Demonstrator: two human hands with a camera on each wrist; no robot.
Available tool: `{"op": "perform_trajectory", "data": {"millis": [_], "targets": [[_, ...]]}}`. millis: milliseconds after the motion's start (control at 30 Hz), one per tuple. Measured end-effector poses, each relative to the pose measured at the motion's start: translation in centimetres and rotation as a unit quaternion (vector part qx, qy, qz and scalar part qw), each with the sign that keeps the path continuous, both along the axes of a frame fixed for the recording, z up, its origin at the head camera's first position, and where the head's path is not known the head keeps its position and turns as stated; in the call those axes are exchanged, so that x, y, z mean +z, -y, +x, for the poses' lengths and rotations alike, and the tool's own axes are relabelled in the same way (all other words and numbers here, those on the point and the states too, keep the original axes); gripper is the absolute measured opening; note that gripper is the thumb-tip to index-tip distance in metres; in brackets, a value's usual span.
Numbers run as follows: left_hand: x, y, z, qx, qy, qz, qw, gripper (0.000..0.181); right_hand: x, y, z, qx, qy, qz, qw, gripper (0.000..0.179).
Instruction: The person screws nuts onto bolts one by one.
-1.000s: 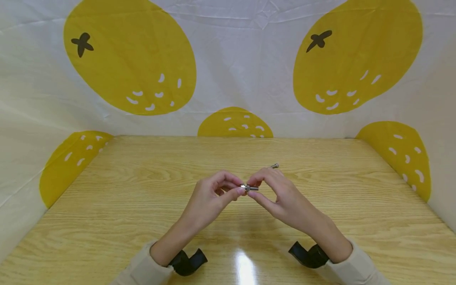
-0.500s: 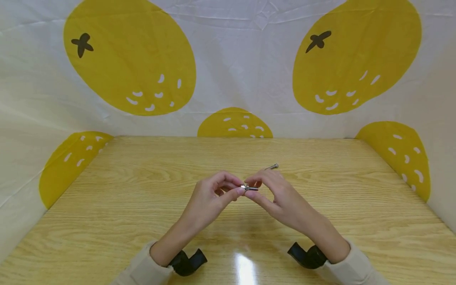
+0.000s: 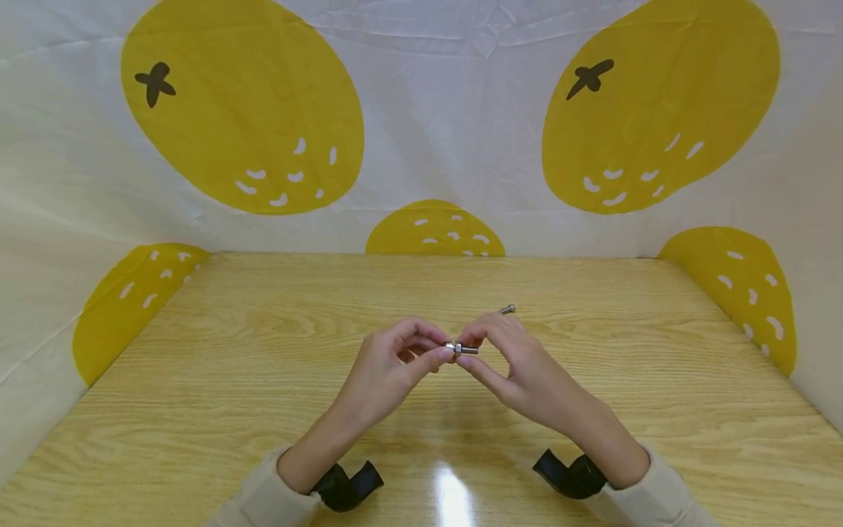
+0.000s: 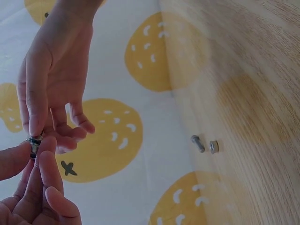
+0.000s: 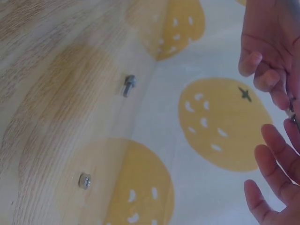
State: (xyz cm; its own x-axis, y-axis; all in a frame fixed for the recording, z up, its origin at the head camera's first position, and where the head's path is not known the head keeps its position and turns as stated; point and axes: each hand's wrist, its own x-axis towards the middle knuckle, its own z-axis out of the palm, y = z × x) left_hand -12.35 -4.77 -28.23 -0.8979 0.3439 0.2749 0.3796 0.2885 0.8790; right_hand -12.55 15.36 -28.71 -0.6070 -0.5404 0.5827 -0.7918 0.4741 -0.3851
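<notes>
In the head view my left hand (image 3: 388,369) pinches the left end of a small metal bolt (image 3: 470,350) between thumb and index finger. The bolt lies roughly level, its shank pointing right. A hex nut (image 3: 457,349) sits around it, close to the left fingertips. My right hand (image 3: 520,366) pinches this nut with thumb tip and index fingertip. The bolt's left end is covered by the left fingers. Beyond the right hand, a second bolt (image 3: 508,309) lies on the table, partly hidden.
The left wrist view shows the second bolt beside a loose nut (image 4: 214,146) on the wooden table (image 3: 263,307). That nut is out of sight in the head view. A white cloth (image 3: 454,132) with yellow fruit shapes stands around the table's back and sides.
My right thumb and index finger shifted slightly left over the nut, then back right. The nut now shows a different face. My left hand has stayed in place.
</notes>
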Motion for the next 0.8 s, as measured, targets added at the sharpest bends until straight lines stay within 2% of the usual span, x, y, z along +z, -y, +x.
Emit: {"op": "perform_trajectory", "data": {"millis": [333, 567, 800], "targets": [[0.07, 0.0, 0.07, -0.003, 0.0, 0.002, 1.0, 0.014, -0.16, 0.1, -0.03, 0.006, 0.009, 0.004, 0.9999, 0.008], [0.1, -0.02, 0.14, -0.004, -0.007, 0.005, 1.0, 0.012, 0.13, 0.09, 0.26, -0.012, 0.019, 0.008, 0.9997, 0.021], [-0.02, -0.07, 0.11, -0.008, -0.005, 0.007, 0.9999, 0.013, 0.45, 0.09, 0.36, -0.003, 0.022, 0.003, 0.9997, 0.019]]}}
